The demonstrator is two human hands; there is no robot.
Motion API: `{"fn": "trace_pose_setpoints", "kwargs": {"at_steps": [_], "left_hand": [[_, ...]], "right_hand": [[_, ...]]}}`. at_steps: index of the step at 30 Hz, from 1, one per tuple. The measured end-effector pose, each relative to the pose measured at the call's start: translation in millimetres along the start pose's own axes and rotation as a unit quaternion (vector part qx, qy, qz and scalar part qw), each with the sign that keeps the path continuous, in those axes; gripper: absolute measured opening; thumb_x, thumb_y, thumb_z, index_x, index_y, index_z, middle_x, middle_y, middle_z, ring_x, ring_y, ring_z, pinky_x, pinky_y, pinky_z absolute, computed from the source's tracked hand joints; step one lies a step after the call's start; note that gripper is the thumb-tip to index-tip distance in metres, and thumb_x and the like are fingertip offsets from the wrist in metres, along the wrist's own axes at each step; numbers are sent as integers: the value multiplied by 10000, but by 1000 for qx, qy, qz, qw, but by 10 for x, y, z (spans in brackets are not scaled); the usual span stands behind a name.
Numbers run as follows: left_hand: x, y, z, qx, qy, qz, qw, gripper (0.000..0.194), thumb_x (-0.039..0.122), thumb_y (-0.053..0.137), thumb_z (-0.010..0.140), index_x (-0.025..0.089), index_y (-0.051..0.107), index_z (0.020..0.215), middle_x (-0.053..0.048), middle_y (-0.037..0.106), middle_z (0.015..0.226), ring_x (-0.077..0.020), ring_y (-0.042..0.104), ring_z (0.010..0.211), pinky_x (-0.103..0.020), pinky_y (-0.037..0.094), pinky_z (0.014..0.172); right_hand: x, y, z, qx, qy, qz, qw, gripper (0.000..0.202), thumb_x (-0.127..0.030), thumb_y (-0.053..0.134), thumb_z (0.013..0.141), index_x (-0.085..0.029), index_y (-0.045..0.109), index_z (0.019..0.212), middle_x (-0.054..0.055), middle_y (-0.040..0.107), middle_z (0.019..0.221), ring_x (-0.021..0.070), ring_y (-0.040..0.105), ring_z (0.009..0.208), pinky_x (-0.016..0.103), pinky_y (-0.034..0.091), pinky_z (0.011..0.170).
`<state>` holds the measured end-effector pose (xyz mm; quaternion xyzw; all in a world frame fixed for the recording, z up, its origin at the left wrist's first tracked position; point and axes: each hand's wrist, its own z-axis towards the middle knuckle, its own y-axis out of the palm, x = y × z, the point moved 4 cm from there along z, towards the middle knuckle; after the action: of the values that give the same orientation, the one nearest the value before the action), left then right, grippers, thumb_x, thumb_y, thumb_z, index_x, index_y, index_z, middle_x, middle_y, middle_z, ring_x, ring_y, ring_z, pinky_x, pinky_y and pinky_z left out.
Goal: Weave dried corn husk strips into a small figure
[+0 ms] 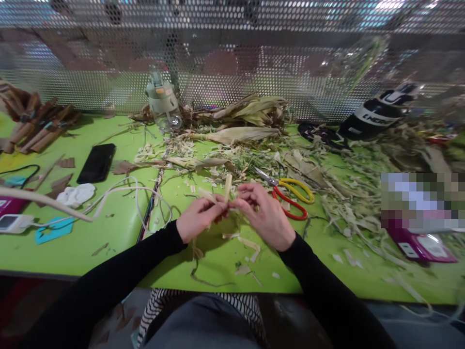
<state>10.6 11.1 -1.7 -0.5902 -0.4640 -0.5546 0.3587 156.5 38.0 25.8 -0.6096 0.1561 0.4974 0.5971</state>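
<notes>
My left hand [202,214] is closed on pale, dry corn husk strips [227,188], one of which stands up above the fingers. Close beside it, my right hand [264,213] has its thumb and fingers pinched at the same strips; just what lies between those fingertips is too small to make out. Right of my right hand lies a pair of scissors [286,191] with one yellow and one red handle, blades pointing to the back left. Below the hands, curled husk scraps [250,246] are scattered on the green table [305,271].
Dried husks [236,135] and shreds pile up at the back. A bottle [163,104] stands there; a black bottle [374,116] leans at right. On the left are a phone [97,163], white cables [119,186] and bundled brown sticks [43,126]. A perforated metal screen [225,63] rises behind.
</notes>
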Motion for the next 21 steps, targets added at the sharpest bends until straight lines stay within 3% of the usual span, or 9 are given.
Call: {"fn": "trace_pose_setpoints", "kwargs": {"at_steps": [4, 10, 16, 21], "left_hand": [[19, -81, -1, 12, -20, -2, 1000, 294, 392, 649, 770, 129, 582, 885, 13, 541, 725, -81, 461, 629, -209, 352, 576], [130, -140, -39, 37, -9, 45, 998, 198, 335, 580, 822, 139, 591, 851, 18, 536, 701, -82, 434, 609, -212, 334, 570], [77, -7, -31, -51, -33, 52, 997, 174, 278, 522, 837, 133, 601, 889, -23, 600, 794, -86, 427, 601, -222, 345, 570], [54, 45, -37, -32, -1, 65, 997, 222, 311, 501, 855, 133, 616, 790, -28, 602, 769, -108, 496, 681, -240, 409, 677]], "right_hand": [[-91, 6, -10, -100, -81, -86, 988, 375, -410, 432, 942, -183, 494, 651, -42, 450, 560, 73, 411, 478, 205, 321, 456], [-146, -169, 9, -147, -89, -86, 981, 391, -393, 439, 943, -182, 516, 623, -41, 457, 526, 77, 415, 462, 210, 320, 452], [-61, -117, 71, -87, -60, -59, 993, 287, -383, 438, 944, -197, 647, 884, 28, 663, 801, 132, 584, 673, 246, 443, 584], [-63, -5, 31, -46, -75, 9, 996, 307, -351, 527, 907, -178, 619, 670, 17, 626, 707, 134, 565, 679, 271, 452, 649]]}}
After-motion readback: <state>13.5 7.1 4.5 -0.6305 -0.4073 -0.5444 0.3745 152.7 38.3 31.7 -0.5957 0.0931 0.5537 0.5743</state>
